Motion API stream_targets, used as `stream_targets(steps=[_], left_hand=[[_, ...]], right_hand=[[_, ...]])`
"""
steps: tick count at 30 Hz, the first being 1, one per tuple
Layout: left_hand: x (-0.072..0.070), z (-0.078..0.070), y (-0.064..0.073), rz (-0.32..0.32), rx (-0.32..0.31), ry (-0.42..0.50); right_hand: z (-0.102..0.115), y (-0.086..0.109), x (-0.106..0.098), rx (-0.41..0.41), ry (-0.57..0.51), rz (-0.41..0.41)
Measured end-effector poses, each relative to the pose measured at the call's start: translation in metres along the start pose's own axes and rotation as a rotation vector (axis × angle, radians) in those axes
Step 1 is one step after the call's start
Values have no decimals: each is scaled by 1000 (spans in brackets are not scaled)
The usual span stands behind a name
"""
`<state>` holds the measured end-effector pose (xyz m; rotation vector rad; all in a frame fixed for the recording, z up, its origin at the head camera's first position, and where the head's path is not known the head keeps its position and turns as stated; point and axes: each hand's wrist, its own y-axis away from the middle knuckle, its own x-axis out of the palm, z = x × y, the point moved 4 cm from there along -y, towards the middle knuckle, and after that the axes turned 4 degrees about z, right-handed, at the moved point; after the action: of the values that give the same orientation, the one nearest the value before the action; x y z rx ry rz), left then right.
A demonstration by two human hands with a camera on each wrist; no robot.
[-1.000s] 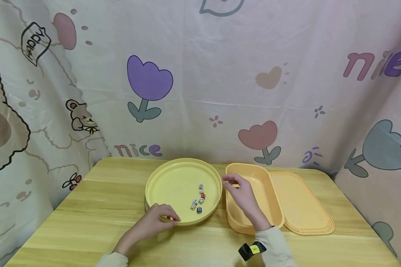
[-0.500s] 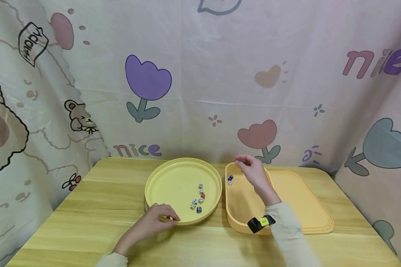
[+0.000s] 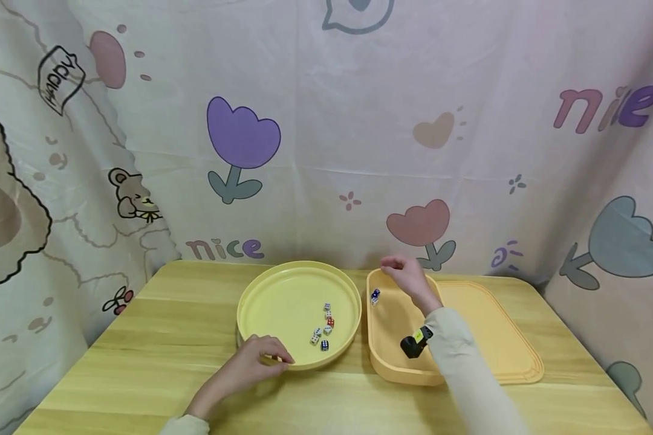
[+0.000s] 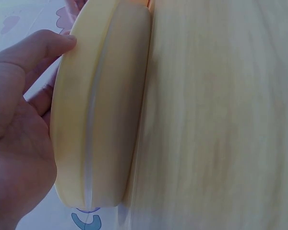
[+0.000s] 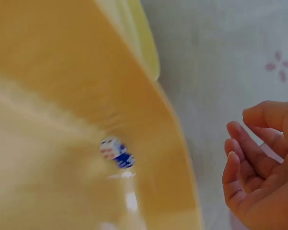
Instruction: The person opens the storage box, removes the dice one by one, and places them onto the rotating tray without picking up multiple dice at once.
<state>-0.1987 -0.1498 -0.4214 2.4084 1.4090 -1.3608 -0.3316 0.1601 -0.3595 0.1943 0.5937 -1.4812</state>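
My left hand [image 3: 258, 359] pinches the near rim of a round yellow tray [image 3: 272, 272], thumb on its outer side in the left wrist view. Several small dice [image 3: 328, 315], mostly white with one red and one dark blue, lie on the tray's right half. Over the far end of an orange-yellow rectangular box [image 3: 405, 377] hovers my right hand [image 3: 410, 280], fingers loosely bent. The right wrist view shows nothing between those fingers. Inside the box, a dark blue die [image 5: 126, 160] and a white die [image 5: 110, 147] sit against each other near the far left corner.
A flat orange-yellow lid [image 3: 487, 326] lies right of the box, partly behind the right sleeve. All stand on a wood-grain table [image 3: 141, 338]. A printed curtain [image 3: 326, 121] hangs behind the table's far edge. A small black device [image 3: 415, 343] is strapped on the right wrist.
My right hand has moved from the gap between tray and box to the box's far end. The blue and white dice now show where it was. The left hand stays on the rim.
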Motion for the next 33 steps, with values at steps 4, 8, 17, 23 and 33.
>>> stream_targets(steps=[4,8,17,23,33], left_hand=[[0,-1,0,-2,3,-4],[0,-1,1,-5,5,-6],[-1,-3,-1,-14,19,-24],[-2,-2,-1,-13,27,-22],[-2,0,-2,-12,28,-22]], right_hand=[[-18,-7,7,77,-10,8],[-38,-14,17,145,-23,10],[-69,-12,30,230,-31,-27],[-76,-8,34,269,-23,-31],[-78,-8,38,219,44,-18]])
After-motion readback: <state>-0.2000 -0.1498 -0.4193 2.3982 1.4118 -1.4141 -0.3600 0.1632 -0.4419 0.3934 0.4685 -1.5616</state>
